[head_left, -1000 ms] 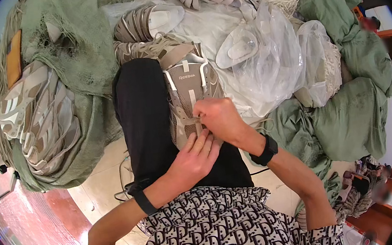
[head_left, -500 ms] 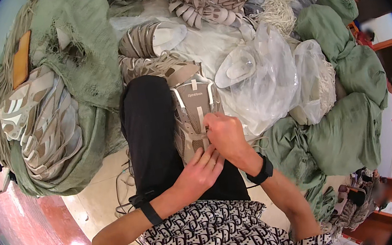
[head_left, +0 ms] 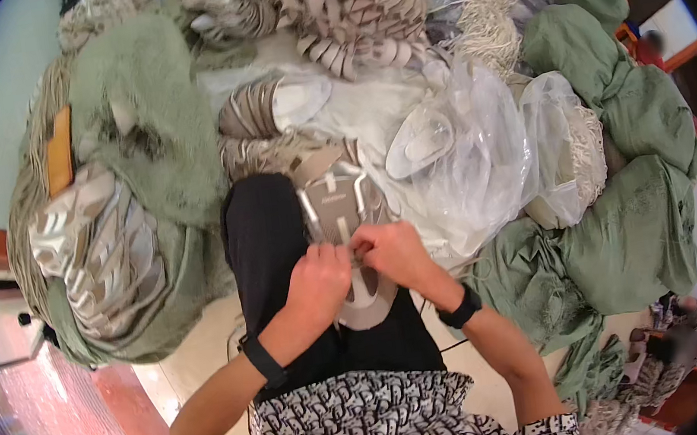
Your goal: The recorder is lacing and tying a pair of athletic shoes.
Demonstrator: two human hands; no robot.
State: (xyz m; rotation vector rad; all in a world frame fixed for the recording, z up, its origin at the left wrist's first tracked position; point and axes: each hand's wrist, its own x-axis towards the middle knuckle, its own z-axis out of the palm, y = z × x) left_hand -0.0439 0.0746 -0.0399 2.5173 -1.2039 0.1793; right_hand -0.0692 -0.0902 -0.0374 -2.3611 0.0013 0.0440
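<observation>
Nearest: patterned top, then a black-trousered thigh [head_left: 270,253] with a taupe sandal sole [head_left: 350,243] lying along it, toe end away from the body. Left hand [head_left: 317,280] and right hand [head_left: 392,251] both closed, pinching at the strap [head_left: 358,255] around mid-sole; fingertips meet there, exact grip hidden under the knuckles. Black bands on both wrists.

My take on doing this well: keep the sole braced flat on the thigh, pinch close to the strap anchor, pull in line with the slot, not sideways.

Just beyond: clear plastic bag [head_left: 480,158] holding pale insoles, stacked sole bundles [head_left: 266,110]. Left, a green mesh sack [head_left: 141,156] of straps. Farther right, tied green sacks [head_left: 643,207].
</observation>
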